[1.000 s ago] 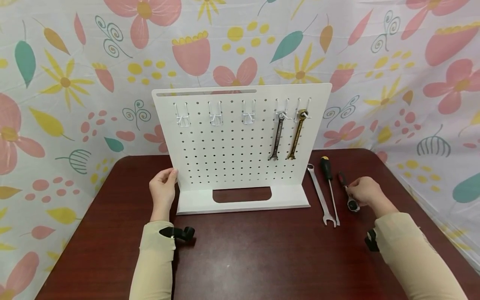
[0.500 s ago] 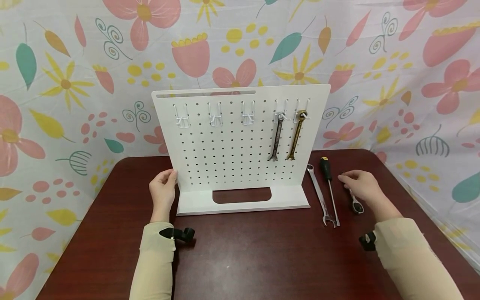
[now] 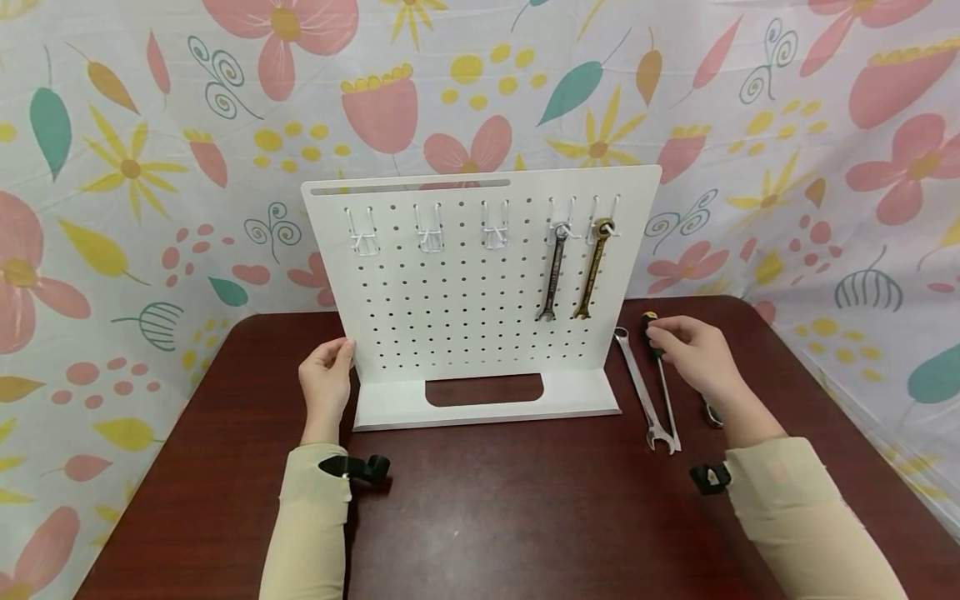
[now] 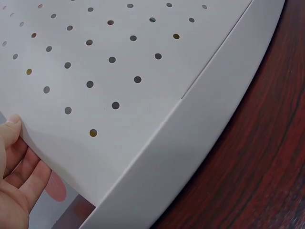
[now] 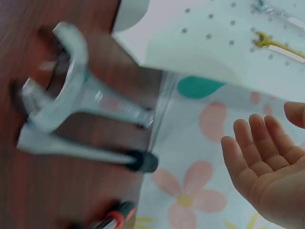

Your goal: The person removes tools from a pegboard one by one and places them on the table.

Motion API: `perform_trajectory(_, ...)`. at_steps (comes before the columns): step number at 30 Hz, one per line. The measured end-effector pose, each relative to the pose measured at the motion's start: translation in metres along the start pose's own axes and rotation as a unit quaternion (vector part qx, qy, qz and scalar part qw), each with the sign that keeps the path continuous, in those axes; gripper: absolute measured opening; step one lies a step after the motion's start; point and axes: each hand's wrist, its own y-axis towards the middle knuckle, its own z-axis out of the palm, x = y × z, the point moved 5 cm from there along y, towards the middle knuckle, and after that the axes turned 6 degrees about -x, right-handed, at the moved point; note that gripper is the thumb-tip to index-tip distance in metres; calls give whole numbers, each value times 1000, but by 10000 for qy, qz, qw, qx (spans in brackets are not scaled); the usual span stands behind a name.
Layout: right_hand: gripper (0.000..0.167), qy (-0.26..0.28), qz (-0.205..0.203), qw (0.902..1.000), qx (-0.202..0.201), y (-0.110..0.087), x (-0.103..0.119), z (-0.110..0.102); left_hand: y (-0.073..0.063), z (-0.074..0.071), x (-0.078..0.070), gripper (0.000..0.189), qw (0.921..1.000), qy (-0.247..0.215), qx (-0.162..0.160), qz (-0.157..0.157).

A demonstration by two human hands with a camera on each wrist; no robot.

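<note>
My left hand [image 3: 325,379] pinches the left edge of a white pegboard [image 3: 465,317], thumb in front and fingers behind, as the left wrist view shows. The right hand [image 3: 701,354] hovers over the dark handle of a screwdriver [image 3: 666,392]; its fingers [image 5: 257,148] are loosely bent with nothing between them in the right wrist view. Left of the screwdriver lies a silver combination wrench [image 3: 639,387]. A ratchet [image 3: 712,414] is mostly hidden under the right hand; its red and black handle [image 5: 121,212] shows in the right wrist view.
A dark wrench [image 3: 553,275] and a gold wrench [image 3: 594,271] hang from hooks at the pegboard's right. Three white hooks [image 3: 431,233] to their left hold nothing. The board stands on a dark red table [image 3: 480,508] before a floral curtain [image 3: 225,167].
My right hand has left the ratchet and moved left and back to above the screwdriver handle. The left hand keeps its grip on the pegboard's edge.
</note>
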Motion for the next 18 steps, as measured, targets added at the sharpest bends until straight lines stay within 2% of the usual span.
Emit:
perform_trajectory(8,46,747,-172,9970,-64,0,30,14,-1,-1,1,30,10000,94,0,-1)
perform_trajectory(18,45,1481,-423,9878,-236,4,64,27,0,0,-1,27,9999,72,-27,65)
